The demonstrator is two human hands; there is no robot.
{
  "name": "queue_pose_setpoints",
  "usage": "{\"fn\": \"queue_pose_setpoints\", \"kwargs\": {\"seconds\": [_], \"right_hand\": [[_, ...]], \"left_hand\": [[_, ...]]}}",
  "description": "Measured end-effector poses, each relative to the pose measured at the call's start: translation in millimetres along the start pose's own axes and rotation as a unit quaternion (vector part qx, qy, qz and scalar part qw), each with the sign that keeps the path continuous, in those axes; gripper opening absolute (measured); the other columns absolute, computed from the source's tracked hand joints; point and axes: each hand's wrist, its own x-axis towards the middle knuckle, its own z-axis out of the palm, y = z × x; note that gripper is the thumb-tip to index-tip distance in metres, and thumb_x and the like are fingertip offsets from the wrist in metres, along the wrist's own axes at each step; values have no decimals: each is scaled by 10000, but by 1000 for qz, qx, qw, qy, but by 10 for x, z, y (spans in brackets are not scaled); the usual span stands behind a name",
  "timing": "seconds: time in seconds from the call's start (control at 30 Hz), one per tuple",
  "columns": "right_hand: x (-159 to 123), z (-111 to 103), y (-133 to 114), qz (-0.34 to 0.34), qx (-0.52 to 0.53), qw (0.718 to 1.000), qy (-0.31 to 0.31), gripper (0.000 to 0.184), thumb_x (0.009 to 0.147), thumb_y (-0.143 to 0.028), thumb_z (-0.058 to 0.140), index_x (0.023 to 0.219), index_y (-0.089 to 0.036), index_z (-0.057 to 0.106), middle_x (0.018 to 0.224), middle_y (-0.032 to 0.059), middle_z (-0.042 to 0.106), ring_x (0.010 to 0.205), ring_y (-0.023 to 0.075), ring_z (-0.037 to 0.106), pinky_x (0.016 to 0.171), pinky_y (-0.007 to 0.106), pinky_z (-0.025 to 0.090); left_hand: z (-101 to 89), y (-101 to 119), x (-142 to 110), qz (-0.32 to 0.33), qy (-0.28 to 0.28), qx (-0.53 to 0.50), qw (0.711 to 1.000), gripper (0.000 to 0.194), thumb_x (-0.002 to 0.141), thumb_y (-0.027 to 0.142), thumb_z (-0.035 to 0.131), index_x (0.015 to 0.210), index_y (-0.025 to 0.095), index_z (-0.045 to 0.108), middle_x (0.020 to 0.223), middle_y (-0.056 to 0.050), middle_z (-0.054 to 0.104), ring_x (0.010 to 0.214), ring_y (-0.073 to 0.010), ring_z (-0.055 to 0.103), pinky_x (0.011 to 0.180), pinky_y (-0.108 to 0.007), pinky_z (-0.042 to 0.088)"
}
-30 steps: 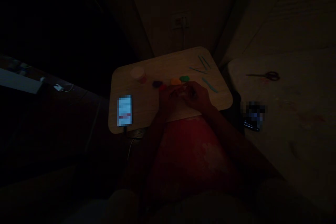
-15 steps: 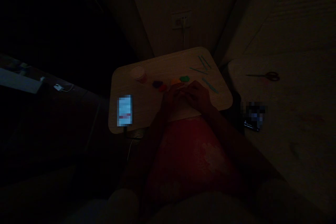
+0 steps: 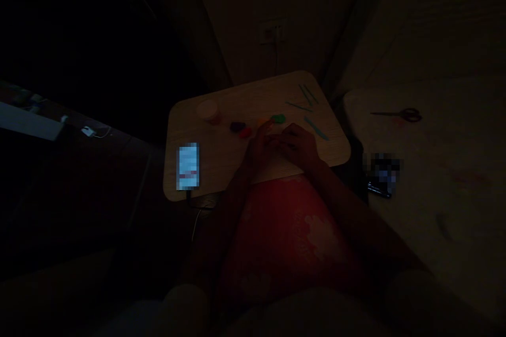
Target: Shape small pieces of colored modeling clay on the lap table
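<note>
It is very dark, and only outlines show. My left hand (image 3: 258, 147) and my right hand (image 3: 299, 143) meet over the near edge of a small wooden table (image 3: 221, 163). Their fingers are bent towards each other and closed together; whatever lies between them is hidden. Just beyond the fingertips are an orange lump (image 3: 262, 122) and a green lump (image 3: 278, 118), which look like modelling clay. To the left of my left hand lie a red lump (image 3: 245, 132) and a dark purple lump (image 3: 237, 126).
A lidded tub (image 3: 208, 111) stands at the table's back left, a lit phone (image 3: 187, 166) at its front left. Several thin blue-green sticks (image 3: 299, 106) and a flat blue-green tool (image 3: 316, 128) lie at right. Scissors (image 3: 409, 114) rest on the pale surface beyond.
The fingers of my left hand have lifted and straightened slightly. My right hand has shifted only a little. The lumps and the tools stay where they were.
</note>
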Motion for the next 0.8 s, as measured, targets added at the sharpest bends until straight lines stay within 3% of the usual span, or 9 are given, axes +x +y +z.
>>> {"fn": "queue_pose_setpoints", "kwargs": {"seconds": [0.27,0.4,0.6,0.67,0.8], "right_hand": [[31,-21,-48,20,24,999,25,284,1022,-407,542,931,-240,753,836,67,695,781,218,647,714,360,509],[33,-3,-11,47,-1,998,40,423,1051,-456,471,760,-221,670,728,54,638,699,197,604,661,343,461],[35,28,37,71,-22,997,31,498,1048,-517,462,701,-218,658,683,43,632,650,181,575,636,333,447],[40,25,30,73,-15,997,36,452,1034,-499,503,734,-219,691,714,51,662,683,195,603,660,343,475],[55,3,13,55,13,997,49,305,1034,-389,503,990,-254,773,941,81,762,886,242,687,807,398,551]], "left_hand": [[2,-18,5,8,58,8,998,399,1018,467,557,1323,210,542,1003,-88,751,886,-203,743,791,-317,587],[-1,-7,6,15,39,37,998,341,996,434,600,1252,209,592,1020,-78,761,885,-184,730,808,-296,576],[6,9,7,18,20,96,995,328,939,378,672,1228,224,645,1111,-80,758,937,-191,716,861,-312,567],[6,12,8,20,19,97,995,329,923,352,687,1223,221,650,1127,-82,755,949,-194,715,875,-319,566],[14,-6,10,18,27,80,996,296,933,299,657,1217,220,642,1077,-72,757,901,-177,710,835,-302,566]]}}
